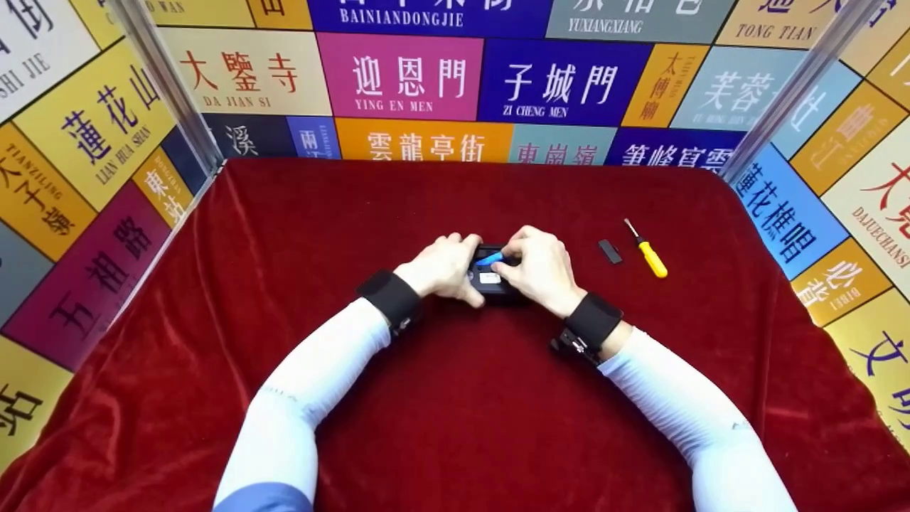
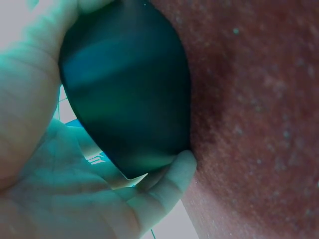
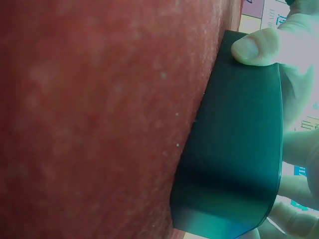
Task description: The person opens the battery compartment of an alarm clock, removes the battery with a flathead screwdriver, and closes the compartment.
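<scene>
A black boxy device (image 1: 489, 290) with a white label lies on the red cloth, an open recess on its upper face. My left hand (image 1: 444, 267) grips its left end, thumb along the near edge and fingers at the far edge. In the left wrist view that smooth, rounded black end (image 2: 129, 94) sits between the thumb and fingers. My right hand (image 1: 542, 269) pinches a slim blue battery (image 1: 489, 259), tilted over the recess. From the right wrist, the device's dark side (image 3: 234, 139) fills the middle; the battery is hidden there.
Right of the hands lie a small black cover (image 1: 610, 251) and a screwdriver (image 1: 650, 257) with a yellow handle. The red velvet cloth (image 1: 498, 398) spreads over the table with some folds. Panels printed with characters (image 1: 405, 78) stand behind and at both sides.
</scene>
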A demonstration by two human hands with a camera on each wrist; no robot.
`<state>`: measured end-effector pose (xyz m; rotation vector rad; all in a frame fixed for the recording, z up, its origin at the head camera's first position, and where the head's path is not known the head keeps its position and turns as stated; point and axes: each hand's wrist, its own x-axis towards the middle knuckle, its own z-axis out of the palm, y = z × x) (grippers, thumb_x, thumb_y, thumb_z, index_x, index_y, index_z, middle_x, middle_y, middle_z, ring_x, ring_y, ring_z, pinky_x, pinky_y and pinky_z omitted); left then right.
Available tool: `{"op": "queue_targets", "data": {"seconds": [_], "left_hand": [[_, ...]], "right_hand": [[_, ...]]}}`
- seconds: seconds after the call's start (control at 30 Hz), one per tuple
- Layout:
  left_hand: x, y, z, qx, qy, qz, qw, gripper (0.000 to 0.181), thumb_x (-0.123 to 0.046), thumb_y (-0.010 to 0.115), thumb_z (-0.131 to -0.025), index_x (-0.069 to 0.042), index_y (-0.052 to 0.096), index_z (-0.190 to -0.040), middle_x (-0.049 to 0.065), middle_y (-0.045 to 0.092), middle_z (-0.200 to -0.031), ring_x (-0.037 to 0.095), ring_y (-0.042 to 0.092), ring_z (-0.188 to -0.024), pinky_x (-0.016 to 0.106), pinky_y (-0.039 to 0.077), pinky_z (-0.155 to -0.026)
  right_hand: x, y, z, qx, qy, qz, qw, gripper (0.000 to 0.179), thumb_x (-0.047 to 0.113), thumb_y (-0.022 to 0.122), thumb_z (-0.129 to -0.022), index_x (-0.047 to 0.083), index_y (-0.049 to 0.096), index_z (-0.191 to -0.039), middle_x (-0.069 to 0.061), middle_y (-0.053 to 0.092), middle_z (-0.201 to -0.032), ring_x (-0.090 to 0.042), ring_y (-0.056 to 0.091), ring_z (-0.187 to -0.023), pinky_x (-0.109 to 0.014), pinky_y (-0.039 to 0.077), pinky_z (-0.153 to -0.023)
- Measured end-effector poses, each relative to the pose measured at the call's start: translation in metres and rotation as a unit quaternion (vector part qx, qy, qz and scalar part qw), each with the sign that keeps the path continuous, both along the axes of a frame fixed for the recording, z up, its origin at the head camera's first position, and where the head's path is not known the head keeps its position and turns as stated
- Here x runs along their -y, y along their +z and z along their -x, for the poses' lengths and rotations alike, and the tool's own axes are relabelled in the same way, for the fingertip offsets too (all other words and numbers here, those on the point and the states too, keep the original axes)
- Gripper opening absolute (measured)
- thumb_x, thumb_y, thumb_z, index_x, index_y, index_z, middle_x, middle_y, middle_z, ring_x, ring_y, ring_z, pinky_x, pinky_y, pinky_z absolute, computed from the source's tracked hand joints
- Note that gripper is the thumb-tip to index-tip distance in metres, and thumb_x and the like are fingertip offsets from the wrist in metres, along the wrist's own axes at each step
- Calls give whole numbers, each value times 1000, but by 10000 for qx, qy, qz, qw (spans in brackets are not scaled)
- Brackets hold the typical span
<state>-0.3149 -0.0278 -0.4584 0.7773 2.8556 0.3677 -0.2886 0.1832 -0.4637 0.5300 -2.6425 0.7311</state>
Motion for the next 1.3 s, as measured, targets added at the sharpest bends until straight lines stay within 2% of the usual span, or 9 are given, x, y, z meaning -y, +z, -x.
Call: {"op": "queue_targets", "data": {"seconds": [0.17, 0.33, 0.5, 0.63, 0.73, 0.87, 1.0, 1.17, 1.3], "left_hand": [[-1, 0, 0, 18, 16, 3, 10000, 106, -47, 101, -73, -8, 49, -157, 22, 66, -139, 45, 66, -128, 53, 58, -112], [-1, 1, 0, 26, 51, 7, 10000, 107, -47, 101, -73, -8, 48, -158, 22, 65, -139, 45, 66, -129, 54, 59, -113], [-1, 0, 0, 12, 74, 7, 10000, 107, -48, 101, -73, -8, 48, -158, 22, 66, -138, 45, 67, -129, 54, 59, -112], [-1, 0, 0, 31, 83, 32, 10000, 109, -49, 101, -73, -9, 48, -159, 22, 65, -139, 45, 66, -129, 54, 59, -112], [-1, 0, 0, 54, 84, 62, 9999, 110, -49, 101, -73, -9, 47, -160, 21, 64, -140, 45, 66, -130, 54, 59, -112], [-1, 1, 1, 83, 83, 45, 9999, 111, -49, 102, -74, -10, 46, -161, 21, 64, -142, 44, 65, -131, 53, 58, -113], [0, 3, 1, 60, 37, 24, 10000, 111, -48, 102, -74, -9, 46, -161, 22, 64, -142, 46, 65, -130, 55, 58, -113], [0, 2, -2, 22, -17, 4, 10000, 111, -48, 101, -73, -8, 46, -161, 23, 64, -141, 48, 66, -129, 56, 59, -112], [1, 2, -2, -16, -11, 18, 10000, 110, -48, 101, -74, -8, 47, -160, 23, 64, -141, 48, 66, -128, 56, 59, -112]], "right_hand": [[0, 0, 2, -96, 76, 83, 9999, 17, 22, 94, -86, 8, 88, -95, -10, 86, -98, -32, 82, -91, -52, 66, -81], [0, 0, 6, -160, 199, 66, 9997, 16, 17, 89, -89, 5, 87, -98, -12, 87, -94, -29, 85, -86, -51, 67, -79], [-1, 3, 12, 23, 362, 195, 9992, 14, 15, 90, -88, 5, 87, -97, -12, 88, -93, -29, 86, -85, -50, 68, -79], [-3, 4, 17, 310, 628, 374, 9968, 20, 10, 89, -90, 2, 85, -108, -15, 88, -99, -31, 87, -88, -50, 70, -84], [-4, 5, 19, 333, 960, 215, 9946, 25, 5, 87, -92, -2, 83, -116, -18, 86, -104, -34, 86, -91, -51, 69, -86], [-4, 12, 20, 174, 1388, -366, 9895, 24, 0, 83, -93, -2, 84, -117, -20, 82, -103, -36, 82, -92, -53, 67, -87], [-1, 20, 20, 32, 1578, -1279, 9791, 22, -2, 78, -94, 3, 86, -114, -17, 77, -99, -37, 75, -90, -54, 65, -85], [6, 28, 13, -389, 1519, -2596, 9529, 15, 0, 73, -96, 5, 85, -101, -14, 68, -95, -36, 68, -89, -54, 66, -77], [9, 28, 12, -905, 1481, -3168, 9325, 12, 1, 73, -94, 4, 84, -96, -14, 68, -95, -36, 67, -90, -52, 66, -75]]}}
